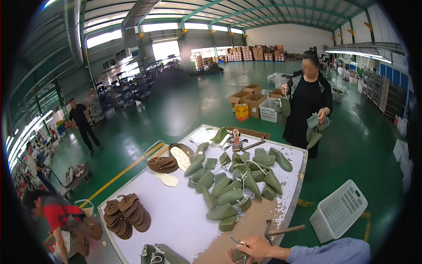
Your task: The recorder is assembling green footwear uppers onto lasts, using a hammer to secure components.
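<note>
At the table's near edge my right hand (257,247), in a blue sleeve, is closed around a thin grey strip-like tool (236,240) whose exact kind I cannot make out. Beside it, cut off by the lower edge, only a bit of my left hand (229,255) shows. Between the two hands is a small part of a dark green piece (238,255), mostly hidden. Just beyond my right hand rests a hammer (285,229) with a wooden handle. A heap of green shoe lasts (231,196), some with white cords, covers the middle of the table.
Brown shoe uppers (127,215) lie stacked at left, with pale insoles (181,158) farther back. More lasts (160,254) stand at the near edge. A white crate (338,211) is right of the table. A person (307,101) holding lasts stands beyond; another bends at left (57,215).
</note>
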Available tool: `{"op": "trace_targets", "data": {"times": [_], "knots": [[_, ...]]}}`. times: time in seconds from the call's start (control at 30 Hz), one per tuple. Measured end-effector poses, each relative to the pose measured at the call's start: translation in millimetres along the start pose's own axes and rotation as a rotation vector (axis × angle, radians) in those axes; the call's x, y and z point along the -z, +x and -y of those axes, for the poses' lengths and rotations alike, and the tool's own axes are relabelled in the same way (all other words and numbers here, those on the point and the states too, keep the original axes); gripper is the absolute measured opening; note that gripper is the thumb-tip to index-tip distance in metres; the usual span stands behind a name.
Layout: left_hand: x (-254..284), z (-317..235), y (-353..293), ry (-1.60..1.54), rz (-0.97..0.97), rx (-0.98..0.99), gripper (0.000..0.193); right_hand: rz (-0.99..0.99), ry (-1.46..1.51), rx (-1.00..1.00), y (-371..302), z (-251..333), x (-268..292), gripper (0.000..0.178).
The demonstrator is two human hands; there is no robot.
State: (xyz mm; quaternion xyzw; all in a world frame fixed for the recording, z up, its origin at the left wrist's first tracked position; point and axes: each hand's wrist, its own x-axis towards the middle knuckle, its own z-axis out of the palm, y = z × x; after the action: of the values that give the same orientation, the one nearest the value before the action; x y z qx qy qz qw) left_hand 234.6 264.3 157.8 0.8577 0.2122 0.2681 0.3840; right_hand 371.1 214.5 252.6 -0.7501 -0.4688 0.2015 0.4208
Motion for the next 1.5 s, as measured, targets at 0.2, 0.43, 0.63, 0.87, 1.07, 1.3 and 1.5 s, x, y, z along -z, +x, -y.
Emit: {"op": "trace_targets", "data": {"times": [0.2,0.43,0.63,0.87,1.07,1.3,1.5], "knots": [[-10.1,3.3,0.3,-0.454,-0.027,0.344,0.056,0.027,0.018,-0.138,-9.1,-1.2,-5.6,0.028],[-14.3,2.7,-4.6,-0.461,-0.168,0.279,0.040,0.038,0.038,-0.055,-18.6,-10.5,-3.5,0.031],[-1.5,-17.3,3.1,-0.771,-0.170,0.565,0.043,0.312,0.311,0.037,-10.4,-22.5,17.9,0.031],[21.5,-29.7,14.9,-0.706,-0.021,0.464,0.044,0.191,0.199,0.058,-25.0,-20.9,26.7,0.023],[-10.1,13.0,23.4,-0.411,0.125,0.344,0.038,0.111,-0.046,-0.023,-26.6,-30.4,28.9,0.025],[-13.9,9.9,27.5,-0.316,0.240,0.304,0.040,-0.033,-0.029,-0.119,-38.2,-47.0,18.8,0.024],[-26.6,9.1,26.2,-0.161,0.299,0.405,0.044,-0.091,-0.004,-0.232,-47.5,-41.3,22.0,0.024]]}}
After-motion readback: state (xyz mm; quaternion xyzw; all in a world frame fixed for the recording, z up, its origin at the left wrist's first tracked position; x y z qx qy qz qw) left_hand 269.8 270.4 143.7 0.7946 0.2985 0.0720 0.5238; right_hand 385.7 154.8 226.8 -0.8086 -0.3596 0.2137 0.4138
